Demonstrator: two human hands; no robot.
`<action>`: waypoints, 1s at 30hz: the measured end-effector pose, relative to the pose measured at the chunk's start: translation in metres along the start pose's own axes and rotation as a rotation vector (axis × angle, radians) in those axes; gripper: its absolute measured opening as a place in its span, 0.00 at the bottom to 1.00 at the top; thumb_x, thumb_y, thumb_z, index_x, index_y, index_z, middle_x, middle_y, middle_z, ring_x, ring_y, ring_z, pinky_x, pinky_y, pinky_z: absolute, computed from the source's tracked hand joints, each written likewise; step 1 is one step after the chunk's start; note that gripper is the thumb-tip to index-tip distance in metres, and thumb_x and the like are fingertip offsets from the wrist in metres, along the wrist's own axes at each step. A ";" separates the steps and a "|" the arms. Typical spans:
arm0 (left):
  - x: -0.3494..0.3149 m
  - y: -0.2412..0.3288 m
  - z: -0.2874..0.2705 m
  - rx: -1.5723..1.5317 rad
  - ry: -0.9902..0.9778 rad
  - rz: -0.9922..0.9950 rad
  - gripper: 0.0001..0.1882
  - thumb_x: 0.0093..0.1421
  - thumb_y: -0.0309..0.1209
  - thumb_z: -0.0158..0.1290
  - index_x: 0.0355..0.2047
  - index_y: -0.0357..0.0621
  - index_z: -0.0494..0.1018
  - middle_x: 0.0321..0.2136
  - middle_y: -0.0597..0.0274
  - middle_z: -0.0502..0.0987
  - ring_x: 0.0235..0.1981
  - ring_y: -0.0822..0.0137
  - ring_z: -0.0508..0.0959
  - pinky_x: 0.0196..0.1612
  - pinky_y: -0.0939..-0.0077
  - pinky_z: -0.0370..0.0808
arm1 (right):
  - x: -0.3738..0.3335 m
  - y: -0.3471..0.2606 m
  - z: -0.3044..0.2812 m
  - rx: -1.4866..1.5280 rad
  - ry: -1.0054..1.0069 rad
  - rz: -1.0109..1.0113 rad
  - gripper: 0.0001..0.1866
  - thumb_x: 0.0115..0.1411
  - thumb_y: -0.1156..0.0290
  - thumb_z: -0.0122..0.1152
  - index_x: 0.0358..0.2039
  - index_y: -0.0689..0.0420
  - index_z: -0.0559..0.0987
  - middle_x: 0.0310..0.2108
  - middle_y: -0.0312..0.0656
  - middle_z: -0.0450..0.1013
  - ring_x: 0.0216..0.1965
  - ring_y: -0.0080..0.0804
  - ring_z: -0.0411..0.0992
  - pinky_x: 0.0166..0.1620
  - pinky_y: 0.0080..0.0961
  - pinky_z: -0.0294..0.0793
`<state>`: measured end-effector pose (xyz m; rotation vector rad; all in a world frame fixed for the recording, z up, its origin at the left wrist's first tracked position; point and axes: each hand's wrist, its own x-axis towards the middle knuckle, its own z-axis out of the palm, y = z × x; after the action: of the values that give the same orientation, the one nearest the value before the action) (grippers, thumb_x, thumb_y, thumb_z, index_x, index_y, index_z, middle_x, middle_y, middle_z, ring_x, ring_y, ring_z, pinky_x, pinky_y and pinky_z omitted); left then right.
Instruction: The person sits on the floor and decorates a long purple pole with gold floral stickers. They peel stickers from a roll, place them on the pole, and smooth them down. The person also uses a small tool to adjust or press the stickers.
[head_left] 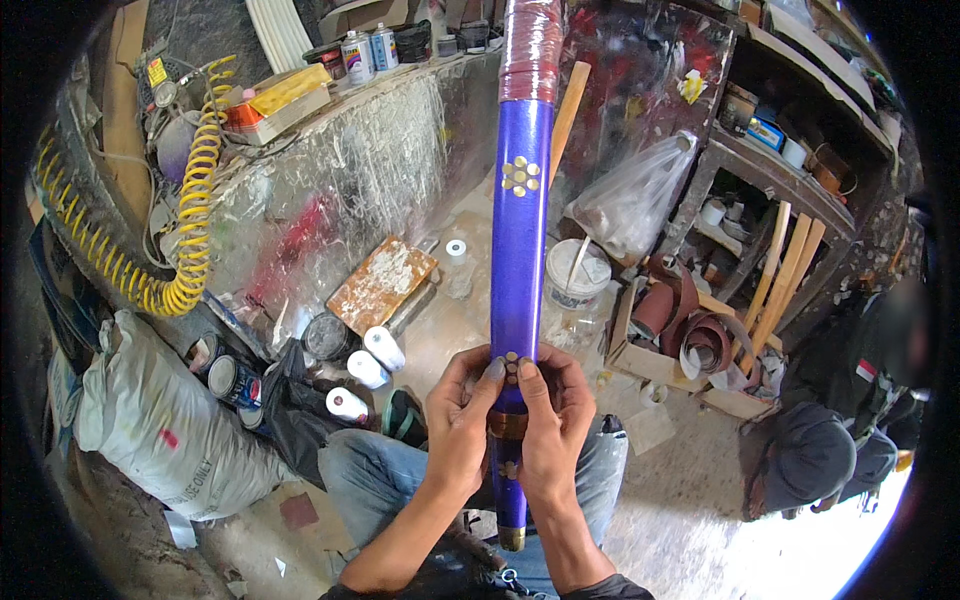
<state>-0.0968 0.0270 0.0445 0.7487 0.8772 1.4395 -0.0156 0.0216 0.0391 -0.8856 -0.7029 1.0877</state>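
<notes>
A long, slim purple shaft (518, 250), which looks like a sheath, stands nearly upright in front of me. Gold dots form a flower on its upper part, and its lower end tapers to a brass-coloured tip. Clear film wraps the reddish top section. My left hand (466, 402) and my right hand (550, 405) both close around it, just above a brown band (509, 426). Both thumbs press on a second cluster of gold dots, partly covering it. The fingers behind the shaft are mostly hidden.
A yellow coiled hose (200, 200) hangs left beside a paint-smeared partition. Spray cans (368, 372) and a white sack (165, 420) lie left of my knees. A white bucket (577, 275), sandpaper rolls (690, 325) and wooden sticks (785, 275) are on the right. A person (830, 440) is at far right.
</notes>
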 end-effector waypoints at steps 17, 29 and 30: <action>0.001 0.016 0.029 0.055 0.068 0.033 0.09 0.62 0.30 0.55 0.40 0.40 0.72 0.33 0.66 0.77 0.34 0.80 0.74 0.37 0.85 0.71 | 0.011 -0.012 0.000 0.093 -0.010 0.090 0.12 0.64 0.71 0.55 0.44 0.65 0.76 0.36 0.34 0.74 0.37 0.17 0.68 0.42 0.17 0.69; 0.069 0.067 0.014 -0.029 -0.205 0.199 0.12 0.65 0.35 0.51 0.41 0.39 0.67 0.31 0.61 0.76 0.28 0.72 0.78 0.31 0.78 0.78 | 0.032 -0.028 0.013 -0.169 -0.306 -0.045 0.32 0.68 0.57 0.48 0.66 0.58 0.54 0.60 0.47 0.60 0.58 0.35 0.62 0.59 0.33 0.61; 0.071 0.069 0.019 -0.058 -0.205 0.168 0.12 0.65 0.35 0.51 0.40 0.39 0.67 0.31 0.60 0.77 0.28 0.71 0.79 0.31 0.77 0.79 | 0.019 -0.023 0.010 -0.243 -0.328 0.035 0.34 0.68 0.57 0.49 0.68 0.57 0.51 0.62 0.48 0.57 0.61 0.38 0.60 0.60 0.37 0.60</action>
<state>-0.1198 0.1007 0.1097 0.9253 0.6240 1.4975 -0.0079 0.0371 0.0651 -0.9368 -1.1135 1.2097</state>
